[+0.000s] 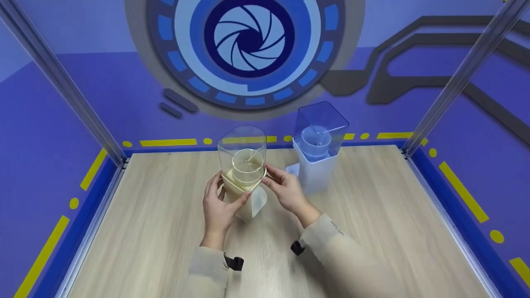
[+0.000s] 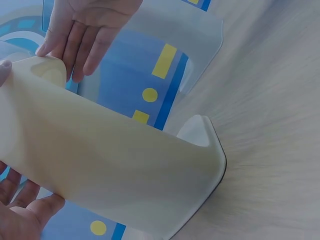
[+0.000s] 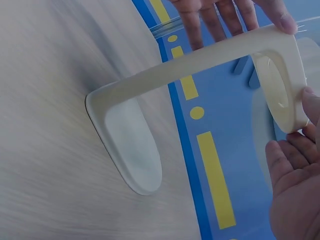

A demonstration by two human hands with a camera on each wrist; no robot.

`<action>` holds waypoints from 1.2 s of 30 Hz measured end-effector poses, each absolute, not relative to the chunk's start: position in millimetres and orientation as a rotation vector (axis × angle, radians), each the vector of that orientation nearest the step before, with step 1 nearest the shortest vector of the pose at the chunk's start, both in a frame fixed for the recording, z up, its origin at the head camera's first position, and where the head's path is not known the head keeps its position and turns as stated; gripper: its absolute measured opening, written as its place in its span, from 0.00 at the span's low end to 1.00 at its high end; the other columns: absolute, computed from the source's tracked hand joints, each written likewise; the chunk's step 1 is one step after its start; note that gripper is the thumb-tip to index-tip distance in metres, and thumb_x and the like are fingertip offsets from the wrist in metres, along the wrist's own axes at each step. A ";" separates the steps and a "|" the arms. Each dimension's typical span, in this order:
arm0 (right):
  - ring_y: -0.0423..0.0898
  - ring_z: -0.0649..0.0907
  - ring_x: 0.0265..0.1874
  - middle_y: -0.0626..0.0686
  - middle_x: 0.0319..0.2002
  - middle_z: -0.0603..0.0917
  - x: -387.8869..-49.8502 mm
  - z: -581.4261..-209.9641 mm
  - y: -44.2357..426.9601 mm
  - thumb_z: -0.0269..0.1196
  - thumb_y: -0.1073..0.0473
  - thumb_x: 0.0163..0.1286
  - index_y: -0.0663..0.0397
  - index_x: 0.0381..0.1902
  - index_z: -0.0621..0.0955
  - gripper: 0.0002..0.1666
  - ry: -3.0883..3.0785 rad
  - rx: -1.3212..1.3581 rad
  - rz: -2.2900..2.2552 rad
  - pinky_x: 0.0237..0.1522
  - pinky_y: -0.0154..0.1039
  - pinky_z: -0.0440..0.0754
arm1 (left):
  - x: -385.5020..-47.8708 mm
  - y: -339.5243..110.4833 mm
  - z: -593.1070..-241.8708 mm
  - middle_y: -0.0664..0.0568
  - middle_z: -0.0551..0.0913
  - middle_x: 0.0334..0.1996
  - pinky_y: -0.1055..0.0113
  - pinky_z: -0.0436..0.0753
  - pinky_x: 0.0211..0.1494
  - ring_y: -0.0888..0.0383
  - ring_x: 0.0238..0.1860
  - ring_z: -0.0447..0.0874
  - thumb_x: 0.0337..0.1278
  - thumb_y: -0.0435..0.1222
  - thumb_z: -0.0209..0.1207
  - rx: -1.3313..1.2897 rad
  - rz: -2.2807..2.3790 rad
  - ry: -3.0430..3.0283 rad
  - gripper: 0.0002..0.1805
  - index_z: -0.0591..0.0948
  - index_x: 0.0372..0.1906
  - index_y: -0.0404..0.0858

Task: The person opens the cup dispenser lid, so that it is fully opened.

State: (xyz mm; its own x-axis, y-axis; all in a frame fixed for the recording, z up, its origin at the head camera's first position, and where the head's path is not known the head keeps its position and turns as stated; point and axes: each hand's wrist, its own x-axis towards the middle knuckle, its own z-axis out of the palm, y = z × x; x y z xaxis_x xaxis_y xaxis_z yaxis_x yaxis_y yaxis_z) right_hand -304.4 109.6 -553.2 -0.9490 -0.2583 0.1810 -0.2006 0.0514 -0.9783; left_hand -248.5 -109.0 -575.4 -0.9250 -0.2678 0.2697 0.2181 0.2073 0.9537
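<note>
Both hands are on a cream dispenser-like stand (image 1: 246, 210) that carries a clear slanted top (image 1: 232, 142), with a round cup (image 1: 247, 176) inside it. On its left side, my left hand (image 1: 217, 211) grips the upper part, thumb along the front rim. My right hand (image 1: 290, 192) pinches the right edge of that rim between thumb and fingers. A flat rounded foot (image 3: 132, 145) juts out at the stand's bottom; whether it touches the table cannot be told. In the left wrist view, the smooth cream column (image 2: 115, 155) tilts across the picture.
A similar pale stand (image 1: 316, 176) with a bluish see-through top (image 1: 323, 114) stands behind and right, close to the back wall. The wooden table (image 1: 153, 231) is bounded by blue patterned panels (image 1: 476, 136) and metal posts (image 1: 459, 74).
</note>
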 end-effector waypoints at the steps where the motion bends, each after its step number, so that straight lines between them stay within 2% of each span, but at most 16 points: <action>1: 0.64 0.80 0.79 0.68 0.80 0.77 -303.5 -553.8 108.8 0.69 0.63 0.83 0.70 0.80 0.75 0.34 2.249 -0.487 -2.079 0.73 0.39 0.85 | -247.9 -109.1 -576.3 0.41 0.74 0.80 0.50 0.78 0.85 0.39 0.82 0.76 0.48 0.43 0.90 0.049 -1.766 -2.113 0.60 0.70 0.85 0.36; 4: 0.64 0.80 0.79 0.67 0.79 0.78 -300.8 -554.5 107.2 0.70 0.63 0.82 0.68 0.80 0.75 0.35 2.253 -0.473 -2.093 0.72 0.37 0.85 | -247.7 -109.3 -577.6 0.40 0.74 0.80 0.50 0.79 0.84 0.39 0.81 0.76 0.48 0.42 0.90 0.051 -1.769 -2.115 0.60 0.70 0.85 0.36; 9: 0.67 0.80 0.78 0.70 0.78 0.78 -294.0 -555.5 106.7 0.69 0.66 0.81 0.73 0.79 0.75 0.34 2.270 -0.458 -2.158 0.70 0.35 0.86 | -252.1 -110.3 -578.6 0.39 0.74 0.78 0.46 0.80 0.83 0.38 0.79 0.77 0.49 0.41 0.89 0.000 -1.798 -2.122 0.58 0.71 0.85 0.35; 15: 0.68 0.84 0.74 0.72 0.74 0.80 -277.6 -561.0 106.1 0.71 0.69 0.78 0.76 0.76 0.76 0.33 2.278 -0.379 -2.267 0.68 0.33 0.87 | -252.6 -113.3 -581.6 0.39 0.74 0.76 0.45 0.77 0.86 0.40 0.77 0.75 0.51 0.39 0.87 -0.078 -1.857 -2.144 0.57 0.70 0.85 0.36; 21: 0.59 0.87 0.70 0.67 0.72 0.84 -258.0 -566.5 108.1 0.76 0.67 0.74 0.70 0.72 0.82 0.31 2.295 -0.264 -2.356 0.66 0.33 0.89 | -250.4 -115.4 -586.3 0.39 0.71 0.78 0.43 0.73 0.88 0.41 0.78 0.73 0.54 0.39 0.83 -0.192 -1.909 -2.158 0.56 0.68 0.87 0.37; 28: 0.44 0.92 0.62 0.67 0.67 0.87 -239.4 -568.7 112.7 0.77 0.69 0.72 0.67 0.67 0.87 0.26 2.283 -0.172 -2.431 0.62 0.34 0.91 | -246.3 -116.6 -585.0 0.39 0.68 0.82 0.42 0.67 0.91 0.36 0.85 0.67 0.54 0.40 0.81 -0.271 -2.036 -2.165 0.59 0.63 0.90 0.37; 32: 0.41 0.93 0.57 0.67 0.62 0.90 -227.3 -569.2 114.4 0.78 0.71 0.69 0.68 0.62 0.88 0.24 2.258 -0.112 -2.520 0.59 0.37 0.93 | -244.0 -113.8 -582.4 0.39 0.67 0.85 0.44 0.66 0.91 0.36 0.86 0.65 0.52 0.41 0.84 -0.298 -2.079 -2.192 0.63 0.61 0.90 0.36; 36: 0.42 0.94 0.56 0.65 0.58 0.93 -215.8 -569.6 114.7 0.80 0.73 0.65 0.69 0.59 0.90 0.24 2.262 -0.063 -2.593 0.58 0.37 0.93 | -243.4 -109.4 -582.5 0.38 0.66 0.84 0.42 0.68 0.91 0.36 0.85 0.67 0.48 0.45 0.88 -0.329 -2.046 -2.232 0.68 0.60 0.90 0.34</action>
